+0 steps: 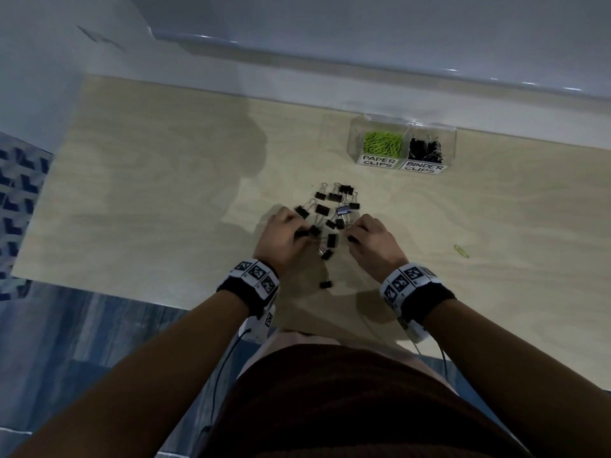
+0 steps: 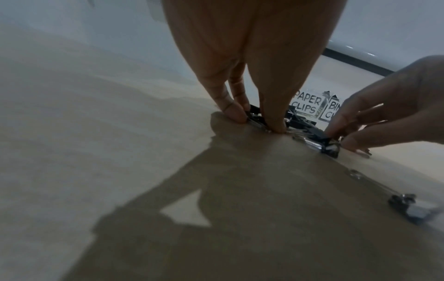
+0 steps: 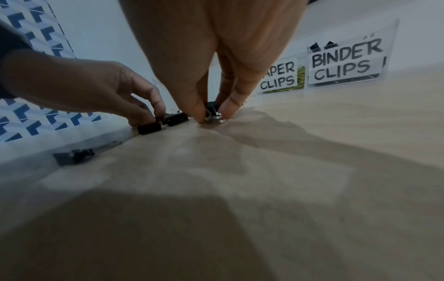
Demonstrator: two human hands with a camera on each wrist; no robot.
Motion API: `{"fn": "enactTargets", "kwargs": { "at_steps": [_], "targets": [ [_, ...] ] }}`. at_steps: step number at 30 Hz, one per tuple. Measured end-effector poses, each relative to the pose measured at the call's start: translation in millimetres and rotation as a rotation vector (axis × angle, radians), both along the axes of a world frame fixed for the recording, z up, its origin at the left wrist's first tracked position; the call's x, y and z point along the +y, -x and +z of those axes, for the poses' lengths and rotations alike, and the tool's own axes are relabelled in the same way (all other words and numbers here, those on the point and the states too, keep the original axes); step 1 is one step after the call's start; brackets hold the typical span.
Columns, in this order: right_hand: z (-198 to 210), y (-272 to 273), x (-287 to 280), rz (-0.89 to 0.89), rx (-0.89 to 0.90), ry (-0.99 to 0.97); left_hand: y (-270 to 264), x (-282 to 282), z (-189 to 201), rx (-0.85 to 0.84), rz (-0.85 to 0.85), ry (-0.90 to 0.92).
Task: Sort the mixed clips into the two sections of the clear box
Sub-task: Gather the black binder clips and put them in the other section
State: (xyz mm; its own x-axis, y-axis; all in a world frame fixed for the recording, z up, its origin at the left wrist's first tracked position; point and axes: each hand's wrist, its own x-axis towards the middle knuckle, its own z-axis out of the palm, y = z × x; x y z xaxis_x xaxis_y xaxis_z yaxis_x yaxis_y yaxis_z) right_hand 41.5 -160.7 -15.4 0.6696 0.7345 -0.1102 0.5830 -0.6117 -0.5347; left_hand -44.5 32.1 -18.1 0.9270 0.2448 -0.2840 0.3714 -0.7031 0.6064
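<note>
A pile of black binder clips [image 1: 334,206] lies mid-table. My left hand [image 1: 302,231] is down on the pile's near left side, and its thumb and fingers [image 2: 236,112] pinch a binder clip [image 2: 254,116] against the wood. At the pile's near right side, my right hand [image 1: 352,234] pinches another binder clip [image 3: 212,112] between thumb and fingertips [image 3: 229,107]. The clear box [image 1: 352,143] stands farther back on the right. Its left section, labelled PAPER CLIPS, holds green paper clips [image 1: 383,142]. The right section, labelled BINDER CLIPS, holds black binder clips [image 1: 425,148].
One green paper clip [image 1: 462,251] lies alone on the wooden table [image 1: 148,209], right of my right hand. A stray binder clip [image 1: 325,285] sits near the front edge between my wrists. A white wall ledge runs behind the box. Patterned blue floor shows at the left.
</note>
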Motion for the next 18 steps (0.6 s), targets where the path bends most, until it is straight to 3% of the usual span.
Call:
{"fn": "enactTargets", "kwargs": {
  "at_steps": [9,13,18],
  "targets": [
    [-2,-1,-11,-0.057,0.101,-0.029,-4,2,6,0.076,-0.139,-0.128],
    [6,-14,-24,-0.211,0.159,-0.131,-1,1,5,0.054,-0.132,-0.150],
    [44,-83,-30,-0.447,-0.005,-0.283,1,-4,6,-0.012,-0.043,-0.080]
  ]
}}
